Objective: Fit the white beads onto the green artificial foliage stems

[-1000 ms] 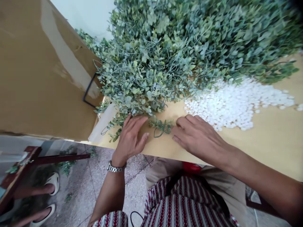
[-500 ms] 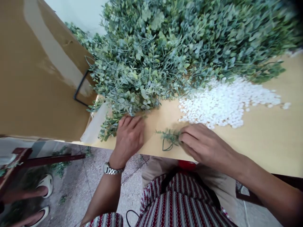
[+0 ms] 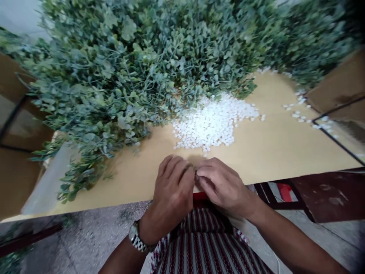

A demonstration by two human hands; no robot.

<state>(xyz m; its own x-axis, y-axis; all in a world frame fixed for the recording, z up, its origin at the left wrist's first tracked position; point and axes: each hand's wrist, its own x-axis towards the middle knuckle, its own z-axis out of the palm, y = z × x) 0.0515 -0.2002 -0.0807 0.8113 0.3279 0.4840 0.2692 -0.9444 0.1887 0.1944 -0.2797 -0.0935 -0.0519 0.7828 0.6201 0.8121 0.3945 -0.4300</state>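
At the front edge of the desk [image 3: 270, 152], we are holding our left hand [image 3: 173, 186] and right hand [image 3: 225, 186] close together, with the fingers curling inward. Between them a small dark bit [image 3: 195, 173] is showing, but the hands are hiding most of it, so we cannot tell what it is, nor whether either grip is really pinching it. Just beyond the fingers, the white pieces [image 3: 211, 121] are lying in a loose pile, and behind and to the left of them the leafy greenery [image 3: 128, 76] is spreading in a big heap.

Because the hands are working so near to the edge, a small thing slipping from the fingertips could drop to the floor [image 3: 94, 236]. The nearest white pieces are lying without any border, therefore a knuckle pushing forward could scatter them. The stems are tangling with each other, so a pull on one could be dragging others across the pile. Also, the fingers are covering their own work, and a poor hold could be passing without our noticing.
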